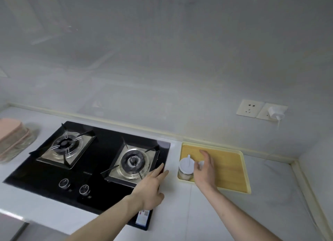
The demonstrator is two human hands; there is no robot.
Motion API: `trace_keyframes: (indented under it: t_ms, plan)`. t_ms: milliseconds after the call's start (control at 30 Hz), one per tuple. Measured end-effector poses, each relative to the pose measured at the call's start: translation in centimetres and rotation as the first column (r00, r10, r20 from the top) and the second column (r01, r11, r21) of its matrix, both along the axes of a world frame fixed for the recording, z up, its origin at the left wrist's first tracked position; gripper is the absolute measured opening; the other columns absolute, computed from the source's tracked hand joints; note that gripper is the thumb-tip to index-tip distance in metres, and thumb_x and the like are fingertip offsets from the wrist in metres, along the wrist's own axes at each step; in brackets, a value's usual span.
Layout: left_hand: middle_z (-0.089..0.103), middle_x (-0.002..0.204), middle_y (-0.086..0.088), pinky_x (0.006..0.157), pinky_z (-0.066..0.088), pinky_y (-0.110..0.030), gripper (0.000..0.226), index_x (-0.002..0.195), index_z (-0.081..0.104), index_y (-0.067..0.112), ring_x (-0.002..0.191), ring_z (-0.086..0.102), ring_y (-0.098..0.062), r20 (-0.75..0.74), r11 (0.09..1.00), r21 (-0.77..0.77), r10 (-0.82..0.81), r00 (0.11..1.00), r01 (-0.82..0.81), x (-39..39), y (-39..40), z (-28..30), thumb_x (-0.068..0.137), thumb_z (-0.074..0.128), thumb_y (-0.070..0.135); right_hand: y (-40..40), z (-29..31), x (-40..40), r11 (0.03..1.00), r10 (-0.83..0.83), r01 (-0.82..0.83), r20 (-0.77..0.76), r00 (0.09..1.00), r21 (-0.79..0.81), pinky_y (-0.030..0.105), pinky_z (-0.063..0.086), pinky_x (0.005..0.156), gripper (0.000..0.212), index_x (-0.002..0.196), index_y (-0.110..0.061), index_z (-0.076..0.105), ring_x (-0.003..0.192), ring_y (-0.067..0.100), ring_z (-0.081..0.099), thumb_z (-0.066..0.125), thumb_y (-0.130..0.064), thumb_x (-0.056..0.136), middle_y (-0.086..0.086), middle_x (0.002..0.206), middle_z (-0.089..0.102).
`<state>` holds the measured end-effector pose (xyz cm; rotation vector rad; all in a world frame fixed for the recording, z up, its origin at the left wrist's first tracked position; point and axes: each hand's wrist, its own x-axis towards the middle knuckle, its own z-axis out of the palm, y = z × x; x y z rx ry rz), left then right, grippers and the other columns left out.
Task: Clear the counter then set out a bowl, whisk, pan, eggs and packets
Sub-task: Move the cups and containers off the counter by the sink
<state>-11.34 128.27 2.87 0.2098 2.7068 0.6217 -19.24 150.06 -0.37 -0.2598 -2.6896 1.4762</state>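
a head-worn camera looks down at a white kitchen counter (270,195) with a black two-burner gas hob (86,168) set into it. at the counter's back right, near the wall corner, lies a yellow tray (232,166). two small jars stand at the tray's front left corner: a clear jar with a white lid (186,166), and a second white-lidded jar (200,164) just beside it, mostly hidden.

the right hand (204,166) reaches over the tray, fingers spread and loosely curved around the second jar; whether they have closed on it cannot be told. the left hand (153,183) hovers flat and open over the hob's front right corner, fingers straight, holding nothing.

no bowl, whisk, pan, eggs or packets are in view, so the clearing stage seems unfinished.

risk: the jars stand almost touching, so lifting one with spread fingers could knock the other over or drag it off the tray's low rim. a loose lid could also come away.

at the counter's far left edge sits a pink-lidded container (12,138).
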Motion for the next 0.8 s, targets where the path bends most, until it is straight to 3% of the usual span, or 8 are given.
trace_keyframes:
  t_ms: [67,167,300,633,800]
  plan:
    - [-0.003,0.168,0.016,0.119,0.026,-0.024,0.086,0.160,0.019,0.034,0.155,0.009,-0.015,-0.038,0.998,0.027,0.055,0.998,-0.054,2.9,-3.2,1.0,0.083,0.056,0.024,-4.0,1.5,2.2,0.991,0.130,-0.132,-0.092,0.987,-0.015,0.035,0.034,0.118,0.049,0.141,-0.024,0.047,0.137,0.009,0.039,0.055,-0.006,0.096,-0.010,0.146,0.043]
    - [0.005,0.167,0.019,0.116,0.030,-0.023,0.083,0.157,0.025,0.038,0.152,0.016,-0.014,-0.093,0.987,0.027,0.160,0.983,-0.158,7.2,-8.4,2.6,0.081,0.056,0.027,-10.7,3.6,5.7,0.923,0.375,-0.383,-0.181,0.909,-0.012,0.027,0.032,0.118,0.046,0.136,-0.029,0.052,0.137,-0.002,0.038,0.057,-0.008,0.097,-0.020,0.142,0.046]
    - [0.013,0.166,0.015,0.121,0.026,-0.028,0.077,0.154,0.031,0.037,0.153,0.017,-0.013,-0.179,0.942,-0.004,0.329,0.927,-0.335,13.8,-16.7,4.9,0.082,0.056,0.031,-21.1,6.7,10.0,0.758,0.646,-0.652,-0.133,0.752,-0.005,0.024,0.034,0.117,0.045,0.136,-0.038,0.051,0.138,-0.007,0.035,0.058,-0.015,0.097,-0.029,0.142,0.040]
    - [0.018,0.165,0.017,0.120,0.025,-0.024,0.073,0.152,0.033,0.039,0.149,0.022,-0.009,-0.292,0.743,0.003,0.640,0.710,-0.669,29.6,-34.5,8.9,0.083,0.057,0.035,-40.5,9.8,19.5,0.473,0.876,-0.879,-0.074,0.476,-0.049,0.038,0.038,0.117,0.049,0.139,-0.048,0.044,0.138,-0.002,0.038,0.057,-0.025,0.097,-0.033,0.149,0.032]
    - [0.022,0.163,0.016,0.118,0.023,-0.021,0.071,0.151,0.035,0.038,0.147,0.025,-0.010,-0.300,0.645,0.015,0.732,0.612,-0.764,36.0,-41.0,9.9,0.085,0.059,0.035,-48.5,10.5,23.5,0.365,0.928,-0.930,-0.061,0.368,-0.050,0.038,0.035,0.120,0.051,0.143,-0.041,0.045,0.140,-0.003,0.035,0.058,-0.023,0.097,-0.027,0.151,0.033]
